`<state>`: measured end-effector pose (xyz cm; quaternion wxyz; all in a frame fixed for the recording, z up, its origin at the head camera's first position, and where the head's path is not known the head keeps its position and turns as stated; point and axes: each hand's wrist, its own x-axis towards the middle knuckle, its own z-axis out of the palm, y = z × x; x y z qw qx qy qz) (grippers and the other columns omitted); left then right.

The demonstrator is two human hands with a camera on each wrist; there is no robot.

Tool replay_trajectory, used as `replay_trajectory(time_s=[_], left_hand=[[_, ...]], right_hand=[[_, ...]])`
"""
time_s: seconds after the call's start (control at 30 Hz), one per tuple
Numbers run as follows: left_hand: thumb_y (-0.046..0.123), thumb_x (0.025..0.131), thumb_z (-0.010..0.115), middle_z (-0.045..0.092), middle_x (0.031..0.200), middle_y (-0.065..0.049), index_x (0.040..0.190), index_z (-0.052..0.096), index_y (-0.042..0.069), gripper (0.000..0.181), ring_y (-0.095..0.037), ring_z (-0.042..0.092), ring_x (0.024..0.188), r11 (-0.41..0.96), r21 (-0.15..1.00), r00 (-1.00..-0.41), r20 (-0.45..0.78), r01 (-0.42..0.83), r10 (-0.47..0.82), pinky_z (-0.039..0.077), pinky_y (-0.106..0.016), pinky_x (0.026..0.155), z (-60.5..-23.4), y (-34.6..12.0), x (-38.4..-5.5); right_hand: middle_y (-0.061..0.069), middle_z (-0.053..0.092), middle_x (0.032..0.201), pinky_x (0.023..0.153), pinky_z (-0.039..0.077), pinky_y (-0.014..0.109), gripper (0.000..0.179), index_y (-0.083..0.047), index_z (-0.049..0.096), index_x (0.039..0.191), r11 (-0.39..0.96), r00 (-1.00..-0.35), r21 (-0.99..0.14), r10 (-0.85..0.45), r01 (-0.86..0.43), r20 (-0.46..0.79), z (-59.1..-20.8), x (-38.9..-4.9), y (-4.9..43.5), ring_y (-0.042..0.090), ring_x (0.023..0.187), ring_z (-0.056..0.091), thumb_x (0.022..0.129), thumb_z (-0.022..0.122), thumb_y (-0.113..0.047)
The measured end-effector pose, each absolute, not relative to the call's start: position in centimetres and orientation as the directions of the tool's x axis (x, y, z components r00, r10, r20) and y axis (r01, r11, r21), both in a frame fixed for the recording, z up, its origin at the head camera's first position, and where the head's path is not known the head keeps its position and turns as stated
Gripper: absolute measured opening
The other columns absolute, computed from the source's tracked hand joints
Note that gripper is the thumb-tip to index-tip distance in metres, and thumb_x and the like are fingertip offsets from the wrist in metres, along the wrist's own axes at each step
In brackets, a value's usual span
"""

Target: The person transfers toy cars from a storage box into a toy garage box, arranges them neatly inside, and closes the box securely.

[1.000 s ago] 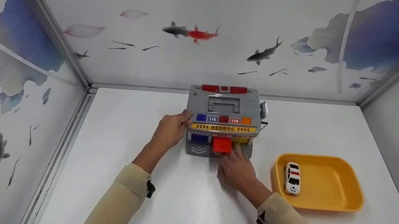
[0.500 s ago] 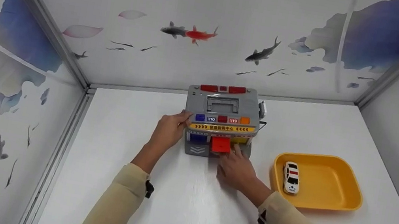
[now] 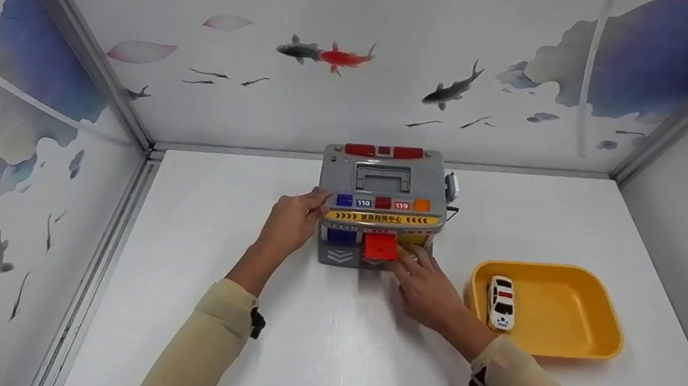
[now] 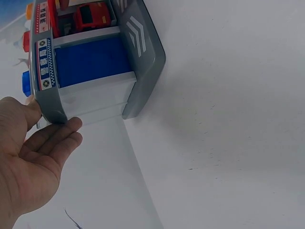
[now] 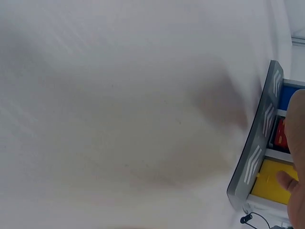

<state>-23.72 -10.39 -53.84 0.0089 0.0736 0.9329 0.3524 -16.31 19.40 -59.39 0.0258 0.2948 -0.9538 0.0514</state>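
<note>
A grey toy garage stands near the back wall, with blue and yellow bay doors and a raised red door in the middle. My left hand grips its roof at the front left corner, thumb above and fingers below, clear in the left wrist view. My right hand is at the right side of the red door, fingers reaching toward the bay; its fingertips are partly hidden. Inside the middle bay, a red toy car shows in the left wrist view. The right wrist view catches the right hand before the bays.
On the right of the white table sits a yellow tray. A white toy police car lies at its left side, near my right forearm. Printed wall panels enclose the table at the back and both sides.
My right hand has shifted slightly right from beneath the red door, its wrist and forearm moving right too. The left hand keeps its grip, and the red door stays raised.
</note>
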Motion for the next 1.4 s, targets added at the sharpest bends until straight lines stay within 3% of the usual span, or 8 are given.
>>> replay_trajectory(time_s=[0.2,0.33,0.43,0.57,0.8,1.13,1.4], left_hand=[[0.028,0.113,0.065,0.06,0.16,-0.007,0.153,0.066,0.019,0.041,-0.026,0.06,0.151,0.736,0.664,-0.989,0.038,0.129,0.139,0.053,-0.042,0.122,-53.9,-10.4,-23.8],[0.026,0.113,0.066,0.062,0.157,-0.008,0.151,0.067,0.016,0.04,-0.026,0.061,0.149,0.735,0.66,-0.987,0.063,0.154,0.151,0.053,-0.042,0.122,-54.0,-10.4,-23.8],[0.026,0.112,0.066,0.064,0.156,-0.008,0.151,0.067,0.014,0.04,-0.026,0.062,0.149,0.739,0.653,-0.985,0.07,0.165,0.158,0.053,-0.041,0.122,-53.9,-10.4,-23.9],[0.026,0.112,0.066,0.063,0.157,-0.008,0.151,0.067,0.015,0.04,-0.026,0.062,0.149,0.745,0.644,-0.984,0.076,0.17,0.159,0.053,-0.042,0.122,-53.8,-10.4,-24.1],[0.026,0.113,0.066,0.062,0.158,-0.006,0.152,0.067,0.017,0.04,-0.025,0.061,0.149,0.757,0.638,-0.988,0.044,0.143,0.15,0.054,-0.041,0.121,-53.9,-10.4,-24.0],[0.025,0.113,0.065,0.062,0.158,-0.007,0.151,0.067,0.016,0.039,-0.026,0.061,0.149,0.747,0.651,-0.989,0.05,0.137,0.137,0.054,-0.042,0.12,-53.3,-10.3,-24.1],[0.027,0.113,0.065,0.063,0.157,-0.008,0.151,0.068,0.017,0.039,-0.027,0.062,0.149,0.76,0.634,-0.988,0.047,0.142,0.146,0.054,-0.043,0.12,-53.8,-10.4,-24.0]], right_hand=[[0.011,0.063,0.154,0.124,0.053,0.047,0.043,-0.005,0.065,0.143,0.771,-0.749,-0.059,-0.593,-0.634,0.296,-58.4,-16.9,20.3,0.033,0.144,0.058,0.101,0.077,-0.005],[0.013,0.063,0.144,0.117,0.059,0.046,0.038,-0.007,0.068,0.136,0.75,-0.67,-0.021,-0.578,-0.661,0.467,-57.6,-17.7,19.9,0.034,0.135,0.059,0.102,0.079,-0.017],[0.016,0.059,0.147,0.114,0.06,0.05,0.046,-0.011,0.066,0.142,0.759,-0.657,-0.007,-0.558,-0.651,0.507,-57.2,-18.4,19.4,0.037,0.134,0.059,0.102,0.082,-0.029],[0.02,0.053,0.159,0.12,0.053,0.058,0.058,-0.019,0.06,0.152,0.779,-0.682,0.008,-0.554,-0.627,0.478,-56.8,-19.4,18.6,0.041,0.143,0.055,0.102,0.083,-0.037],[0.023,0.043,0.17,0.124,0.04,0.069,0.089,-0.025,0.045,0.167,0.82,-0.762,0.017,-0.539,-0.572,0.359,-56.8,-20.1,17.4,0.045,0.155,0.045,0.092,0.093,-0.036],[0.026,0.038,0.17,0.125,0.036,0.068,0.101,-0.025,0.033,0.171,0.853,-0.797,0.082,-0.512,-0.515,0.321,-57.4,-21.0,16.1,0.045,0.155,0.044,0.092,0.094,-0.037],[0.027,0.04,0.166,0.122,0.04,0.068,0.098,-0.025,0.036,0.169,0.862,-0.799,0.159,-0.506,-0.482,0.325,-58.1,-21.3,15.7,0.046,0.151,0.046,0.092,0.093,-0.04]])
